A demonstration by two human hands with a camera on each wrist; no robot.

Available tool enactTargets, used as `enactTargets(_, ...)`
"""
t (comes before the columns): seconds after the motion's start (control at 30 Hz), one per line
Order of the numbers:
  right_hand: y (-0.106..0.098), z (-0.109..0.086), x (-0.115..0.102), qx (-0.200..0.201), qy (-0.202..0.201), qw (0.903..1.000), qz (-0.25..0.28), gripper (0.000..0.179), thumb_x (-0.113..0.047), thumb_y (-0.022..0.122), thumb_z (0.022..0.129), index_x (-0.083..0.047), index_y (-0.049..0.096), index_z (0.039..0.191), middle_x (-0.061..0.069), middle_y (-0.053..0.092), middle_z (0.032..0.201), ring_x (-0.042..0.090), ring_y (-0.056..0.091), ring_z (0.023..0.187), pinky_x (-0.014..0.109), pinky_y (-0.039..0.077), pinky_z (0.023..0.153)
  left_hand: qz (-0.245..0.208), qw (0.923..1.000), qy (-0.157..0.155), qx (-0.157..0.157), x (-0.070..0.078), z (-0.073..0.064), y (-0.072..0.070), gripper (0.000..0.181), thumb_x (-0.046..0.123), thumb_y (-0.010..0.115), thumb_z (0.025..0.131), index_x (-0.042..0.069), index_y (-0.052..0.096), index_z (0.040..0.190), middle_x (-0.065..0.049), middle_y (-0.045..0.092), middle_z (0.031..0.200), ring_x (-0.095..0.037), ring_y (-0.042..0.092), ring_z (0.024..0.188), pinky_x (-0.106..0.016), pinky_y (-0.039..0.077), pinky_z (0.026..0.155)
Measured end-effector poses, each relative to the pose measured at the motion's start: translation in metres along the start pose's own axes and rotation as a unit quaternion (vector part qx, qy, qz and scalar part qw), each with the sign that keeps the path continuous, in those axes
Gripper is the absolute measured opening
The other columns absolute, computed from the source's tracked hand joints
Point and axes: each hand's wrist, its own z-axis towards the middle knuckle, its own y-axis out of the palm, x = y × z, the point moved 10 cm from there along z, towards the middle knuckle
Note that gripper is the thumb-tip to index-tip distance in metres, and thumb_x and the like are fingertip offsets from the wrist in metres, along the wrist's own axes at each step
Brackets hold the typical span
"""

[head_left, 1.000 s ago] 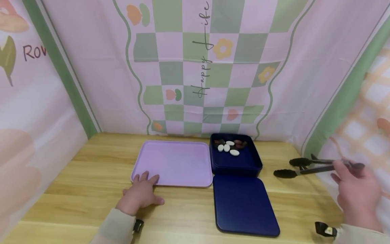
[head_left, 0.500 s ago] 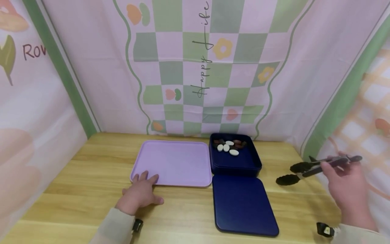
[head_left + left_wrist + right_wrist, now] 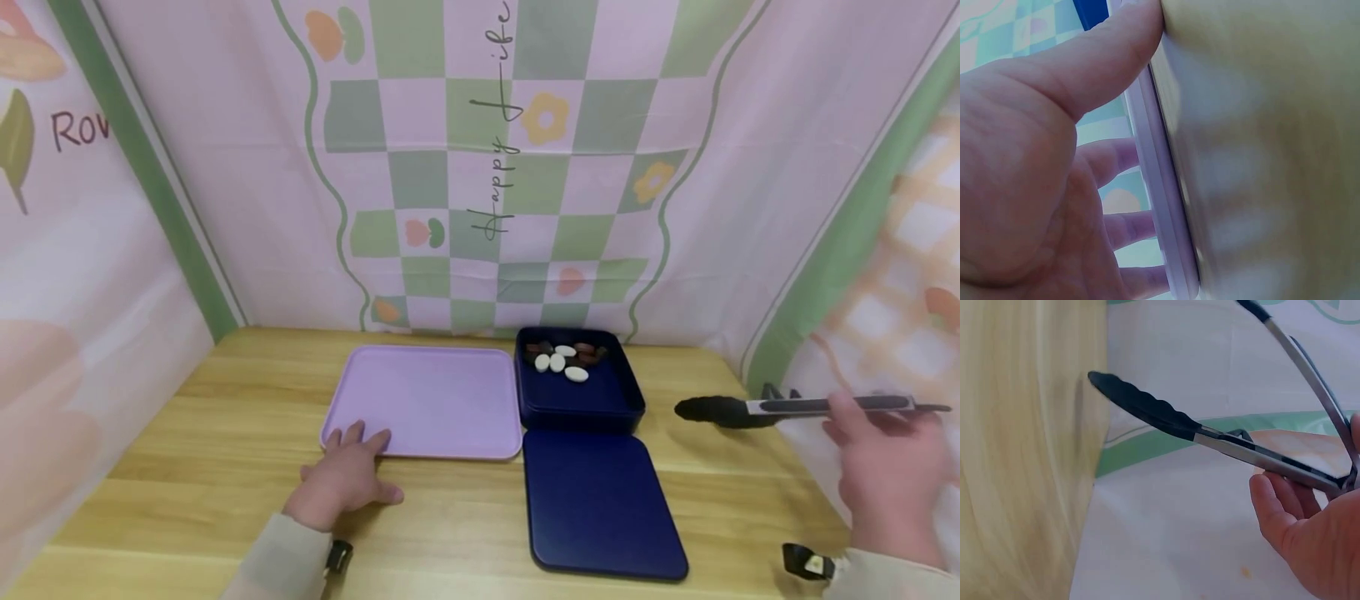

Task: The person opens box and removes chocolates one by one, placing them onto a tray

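My left hand [image 3: 347, 477] rests with spread, straight fingers on the near left edge of a lilac tray [image 3: 435, 400]. In the left wrist view its fingertips reach over the tray's rim [image 3: 1161, 187], and the thumb lies along it. On the right, my right hand [image 3: 885, 467] holds a pair of metal tongs [image 3: 802, 407] with black scalloped tips, raised above the table. The right wrist view shows the two arms of the tongs [image 3: 1260, 459] spread wide apart, with nothing between them. The fingers curl near the hinge end, partly cut off by the frame.
A dark blue square box [image 3: 581, 408] stands right of the tray, holding several white oval pieces [image 3: 577, 375] and dark brown pieces [image 3: 588, 358]. Its flat blue lid [image 3: 603, 504] lies in front. Patterned cloth [image 3: 525, 167] hangs around the wooden table [image 3: 195, 467].
The tongs have turned in my right hand's hold, so one arm now nearly covers the other in the head view. That hand shifted left, then back right. My left hand stays put.
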Motion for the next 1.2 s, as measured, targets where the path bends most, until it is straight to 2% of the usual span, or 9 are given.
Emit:
enactTargets(0.07, 0.000, -0.001, 0.001, 0.015, 0.008, 0.9981, 0.058, 0.052, -0.004, 0.088, 0.074, -0.015, 0.054, 0.112, -0.002, 0.063, 0.098, 0.006, 0.070, 0.072, 0.022, 0.057, 0.059, 0.000, 1.0000, 0.001, -0.001, 0.000, 0.000, -0.001, 0.097, 0.054, 0.086, 0.069, 0.016, 0.048, 0.149, -0.026, 0.023, 0.158, -0.058, 0.014, 0.140, -0.091, 0.016, 0.085)
enactTargets(0.17, 0.002, -0.004, 0.000, 0.018, 0.013, 0.9910, 0.132, 0.054, 0.000, 0.089, 0.071, -0.010, 0.054, 0.111, 0.004, 0.066, 0.095, 0.014, 0.072, 0.071, 0.028, 0.058, 0.057, 0.002, 1.0000, 0.001, -0.001, 0.001, 0.000, -0.001, 0.097, 0.054, 0.085, 0.069, 0.017, 0.048, 0.150, -0.026, 0.023, 0.158, -0.058, 0.014, 0.140, -0.091, 0.016, 0.085)
enactTargets(0.37, 0.011, -0.012, -0.004, -0.005, 0.014, 0.9809, 0.194, 0.047, 0.003, 0.086, 0.073, -0.005, 0.055, 0.107, 0.009, 0.071, 0.088, 0.021, 0.073, 0.069, 0.034, 0.059, 0.056, 0.001, 1.0000, 0.003, -0.001, 0.003, 0.001, -0.001, 0.097, 0.054, 0.085, 0.068, 0.017, 0.048, 0.150, -0.025, 0.022, 0.159, -0.057, 0.012, 0.141, -0.091, 0.015, 0.085)
enactTargets(0.63, 0.032, -0.018, -0.011, -0.031, 0.023, 0.9764, 0.213, 0.049, 0.001, 0.085, 0.077, -0.007, 0.053, 0.113, 0.010, 0.068, 0.099, 0.025, 0.074, 0.075, 0.037, 0.059, 0.060, -0.002, 1.0000, -0.002, -0.004, 0.002, 0.000, -0.001, 0.097, 0.054, 0.085, 0.069, 0.017, 0.048, 0.150, -0.025, 0.021, 0.159, -0.058, 0.012, 0.141, -0.091, 0.015, 0.086)
enactTargets(0.73, 0.044, -0.021, -0.017, -0.035, 0.017, 0.9709, 0.236, 0.050, 0.004, 0.083, 0.078, -0.007, 0.053, 0.117, 0.013, 0.070, 0.096, 0.026, 0.074, 0.073, 0.038, 0.059, 0.059, -0.005, 0.9999, -0.008, -0.006, 0.000, -0.002, 0.000, 0.097, 0.053, 0.086, 0.069, 0.017, 0.047, 0.150, -0.025, 0.021, 0.159, -0.057, 0.011, 0.141, -0.090, 0.014, 0.087)
enactTargets(0.83, 0.058, -0.024, -0.023, -0.044, 0.014, 0.9608, 0.273, 0.048, 0.011, 0.079, 0.078, -0.004, 0.055, 0.117, 0.015, 0.070, 0.100, 0.029, 0.073, 0.073, 0.042, 0.059, 0.060, -0.006, 0.9999, -0.009, -0.007, -0.001, -0.002, 0.000, 0.097, 0.053, 0.086, 0.068, 0.016, 0.047, 0.150, -0.026, 0.021, 0.159, -0.058, 0.011, 0.141, -0.090, 0.014, 0.087)
enactTargets(0.97, 0.077, -0.029, -0.023, -0.061, 0.033, 0.9530, 0.295, 0.047, 0.014, 0.077, 0.079, -0.004, 0.056, 0.118, 0.014, 0.065, 0.110, 0.031, 0.073, 0.078, 0.044, 0.059, 0.066, -0.007, 0.9999, -0.008, -0.005, -0.002, -0.002, 0.001, 0.098, 0.053, 0.085, 0.069, 0.016, 0.047, 0.150, -0.026, 0.021, 0.159, -0.058, 0.011, 0.141, -0.091, 0.014, 0.086)
enactTargets(1.1, 0.092, -0.033, -0.019, -0.074, 0.055, 0.9547, 0.283, 0.052, 0.012, 0.078, 0.079, -0.006, 0.054, 0.121, 0.012, 0.061, 0.109, 0.031, 0.073, 0.081, 0.044, 0.060, 0.069, -0.005, 1.0000, -0.004, -0.004, -0.001, -0.002, 0.001, 0.097, 0.053, 0.085, 0.069, 0.016, 0.047, 0.150, -0.026, 0.022, 0.159, -0.058, 0.012, 0.140, -0.091, 0.014, 0.085)
enactTargets(1.2, 0.104, -0.033, -0.018, -0.090, 0.054, 0.9563, 0.273, 0.061, 0.012, 0.078, 0.079, -0.010, 0.050, 0.128, 0.010, 0.060, 0.111, 0.030, 0.073, 0.082, 0.044, 0.060, 0.070, -0.001, 1.0000, 0.001, -0.001, 0.000, 0.000, -0.001, 0.098, 0.054, 0.086, 0.068, 0.016, 0.047, 0.150, -0.026, 0.022, 0.159, -0.059, 0.012, 0.140, -0.091, 0.014, 0.085)
